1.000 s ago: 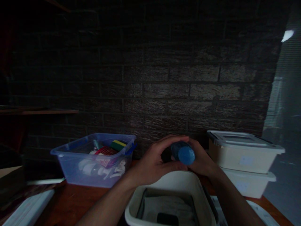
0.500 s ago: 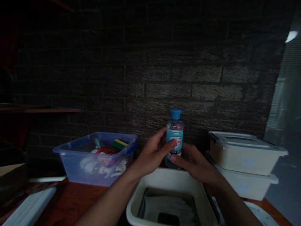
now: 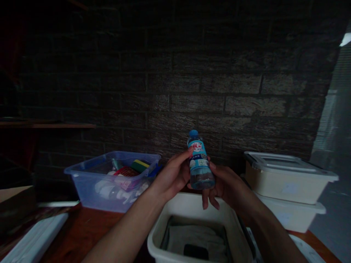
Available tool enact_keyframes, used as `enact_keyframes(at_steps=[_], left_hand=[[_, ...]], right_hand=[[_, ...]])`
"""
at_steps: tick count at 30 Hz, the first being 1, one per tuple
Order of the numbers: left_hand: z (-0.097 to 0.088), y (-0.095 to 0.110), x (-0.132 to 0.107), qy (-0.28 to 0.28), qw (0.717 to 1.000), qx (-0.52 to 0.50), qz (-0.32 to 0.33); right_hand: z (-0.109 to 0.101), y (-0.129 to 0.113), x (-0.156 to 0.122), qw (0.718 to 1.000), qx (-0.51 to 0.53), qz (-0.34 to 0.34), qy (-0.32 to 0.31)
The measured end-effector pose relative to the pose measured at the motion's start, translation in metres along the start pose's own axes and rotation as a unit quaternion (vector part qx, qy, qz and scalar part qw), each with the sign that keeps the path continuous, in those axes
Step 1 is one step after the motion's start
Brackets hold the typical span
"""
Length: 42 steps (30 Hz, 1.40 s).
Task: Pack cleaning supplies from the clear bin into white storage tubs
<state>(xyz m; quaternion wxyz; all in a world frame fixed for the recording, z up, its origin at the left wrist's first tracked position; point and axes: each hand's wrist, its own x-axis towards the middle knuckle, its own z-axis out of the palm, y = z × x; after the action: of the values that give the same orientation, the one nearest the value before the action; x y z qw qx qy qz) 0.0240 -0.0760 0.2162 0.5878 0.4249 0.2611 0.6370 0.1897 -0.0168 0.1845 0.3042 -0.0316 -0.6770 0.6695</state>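
Note:
A small clear bottle (image 3: 199, 165) with a blue cap and a blue-and-red label is held between both hands above the far rim of a white open bin (image 3: 164, 233). It leans with its cap away from me. My left hand (image 3: 171, 175) grips its left side with the thumb along the label. My right hand (image 3: 225, 186) cups the bottom and right side, fingers curled under it. The white bin holds a grey folded cloth (image 3: 197, 239) and a small dark object (image 3: 195, 252).
A clear blue tub (image 3: 82, 179) with bottles, a sponge and packets stands at the left on a wooden table (image 3: 85, 230). Two stacked white lidded boxes (image 3: 287, 182) are at the right. A dark brick wall rises behind. A white flat lid (image 3: 35, 241) lies at the lower left.
The bottle was lying cap towards me, then was stood upright. Now it tilts with its base nearer me, and my right hand has shifted under it.

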Motion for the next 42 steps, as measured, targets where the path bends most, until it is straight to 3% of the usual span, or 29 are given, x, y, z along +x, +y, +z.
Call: enact_keyframes(at_steps=[5, 15, 19, 22, 25, 27, 30, 32, 34, 36, 38, 40, 42], left_hand=[[-0.004, 0.004, 0.004, -0.003, 0.997, -0.073, -0.033], [-0.005, 0.006, 0.007, 0.017, 0.994, -0.099, -0.047], [-0.011, 0.003, 0.009, 0.020, 0.998, -0.058, -0.034], [-0.017, -0.003, 0.011, 0.014, 0.998, 0.017, -0.056], [-0.020, -0.010, 0.012, -0.008, 0.992, 0.115, -0.055], [-0.021, -0.014, 0.012, -0.040, 0.982, 0.174, -0.058], [-0.025, -0.016, 0.012, -0.084, 0.965, 0.229, -0.094], [-0.029, -0.015, 0.010, -0.100, 0.955, 0.252, -0.125], [-0.032, -0.014, 0.008, -0.110, 0.942, 0.280, -0.150], [-0.035, -0.012, 0.005, -0.122, 0.927, 0.317, -0.158], [-0.038, -0.010, 0.002, -0.138, 0.916, 0.351, -0.138], [-0.041, -0.008, 0.000, -0.182, 0.900, 0.384, -0.093], [-0.043, -0.004, -0.002, -0.247, 0.867, 0.430, -0.048]], right_hand=[[-0.004, 0.000, -0.001, 0.996, 0.058, 0.036, -0.061], [-0.002, -0.002, -0.003, 0.999, 0.013, 0.038, -0.032], [-0.002, -0.010, -0.005, 0.990, -0.106, -0.001, 0.093], [-0.012, -0.018, -0.008, 0.958, -0.163, -0.065, 0.229], [-0.026, -0.027, -0.015, 0.920, -0.215, -0.141, 0.297], [-0.033, -0.034, -0.021, 0.890, -0.308, -0.188, 0.278], [-0.033, -0.040, -0.031, 0.821, -0.499, -0.218, 0.173], [-0.029, -0.039, -0.033, 0.765, -0.602, -0.192, 0.124], [-0.026, -0.034, -0.032, 0.730, -0.660, -0.151, 0.092], [-0.023, -0.027, -0.029, 0.728, -0.674, -0.120, 0.046], [-0.019, -0.022, -0.027, 0.748, -0.655, -0.107, 0.004], [-0.013, -0.020, -0.029, 0.771, -0.628, -0.100, -0.017], [-0.007, -0.020, -0.034, 0.781, -0.618, -0.086, -0.024]])
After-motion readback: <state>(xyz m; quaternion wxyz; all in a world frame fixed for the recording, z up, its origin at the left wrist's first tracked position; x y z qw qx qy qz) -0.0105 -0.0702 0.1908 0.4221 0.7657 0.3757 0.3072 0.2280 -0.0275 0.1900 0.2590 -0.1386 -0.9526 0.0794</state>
